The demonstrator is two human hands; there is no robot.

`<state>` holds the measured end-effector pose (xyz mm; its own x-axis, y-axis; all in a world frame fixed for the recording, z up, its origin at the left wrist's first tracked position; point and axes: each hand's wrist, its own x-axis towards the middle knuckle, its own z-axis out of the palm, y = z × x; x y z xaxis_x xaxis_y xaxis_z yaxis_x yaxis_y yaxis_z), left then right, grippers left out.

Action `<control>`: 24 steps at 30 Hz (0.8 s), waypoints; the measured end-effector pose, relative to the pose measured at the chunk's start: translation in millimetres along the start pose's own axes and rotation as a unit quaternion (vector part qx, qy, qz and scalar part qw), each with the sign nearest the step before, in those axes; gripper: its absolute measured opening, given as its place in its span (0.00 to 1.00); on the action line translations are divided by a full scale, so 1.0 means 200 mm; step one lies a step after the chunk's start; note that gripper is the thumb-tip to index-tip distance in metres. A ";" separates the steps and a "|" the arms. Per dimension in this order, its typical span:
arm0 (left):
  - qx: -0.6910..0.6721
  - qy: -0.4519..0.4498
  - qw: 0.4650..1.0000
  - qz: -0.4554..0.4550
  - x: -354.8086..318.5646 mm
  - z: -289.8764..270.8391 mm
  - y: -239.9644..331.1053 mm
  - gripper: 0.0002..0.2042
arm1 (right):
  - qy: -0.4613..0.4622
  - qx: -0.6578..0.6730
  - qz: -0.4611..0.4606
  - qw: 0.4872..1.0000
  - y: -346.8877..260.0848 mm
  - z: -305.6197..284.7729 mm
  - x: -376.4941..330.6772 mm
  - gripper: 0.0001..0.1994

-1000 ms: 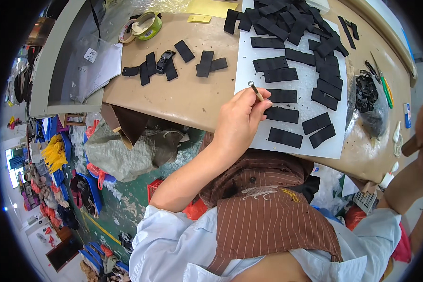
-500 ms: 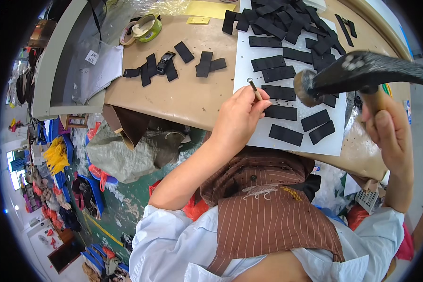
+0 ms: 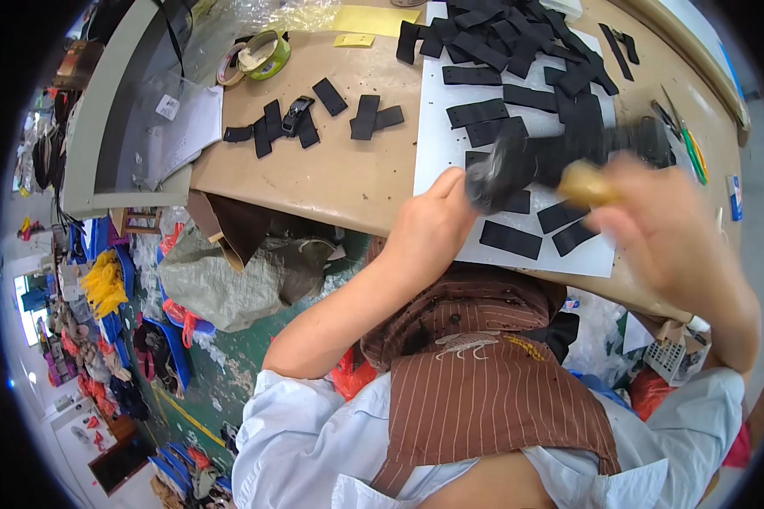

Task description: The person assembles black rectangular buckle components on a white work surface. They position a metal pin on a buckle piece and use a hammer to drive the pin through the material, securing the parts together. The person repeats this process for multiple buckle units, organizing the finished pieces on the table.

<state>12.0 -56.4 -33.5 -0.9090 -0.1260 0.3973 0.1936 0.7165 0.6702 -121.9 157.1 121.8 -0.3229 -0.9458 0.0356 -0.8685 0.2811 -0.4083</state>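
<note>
My left hand (image 3: 433,229) rests at the near edge of a white board (image 3: 437,153) on the workbench, fingers pinched on a small metal punch that the hammer head now hides. My right hand (image 3: 671,237) grips a wooden-handled hammer (image 3: 560,161), blurred with motion, its dark head right above my left fingertips. Several black rectangular strips (image 3: 509,239) lie on the board, with a heap of them (image 3: 501,34) at its far end.
More black strips (image 3: 365,117) and a black buckle (image 3: 295,114) lie on the tan bench top (image 3: 331,178). Tape rolls (image 3: 259,55) sit at the far left, scissors and green tools (image 3: 683,136) at the right. Bags and clutter fill the floor (image 3: 229,280) below.
The hammer came in from the right, raised high, and has swung down onto the punch in my left hand. My left hand has stayed in place on the board.
</note>
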 end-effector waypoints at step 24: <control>-0.177 -0.060 0.973 -0.133 0.16 0.17 0.08 0.04 | 0.201 0.283 0.247 0.905 0.12 0.07 -0.45 0.21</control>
<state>-26.6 -24.9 -31.8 -0.9767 -0.1785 0.1194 0.0422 0.3857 0.9217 -108.7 246.3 95.8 -0.8287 -0.5597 0.0032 -0.2859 0.4184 -0.8621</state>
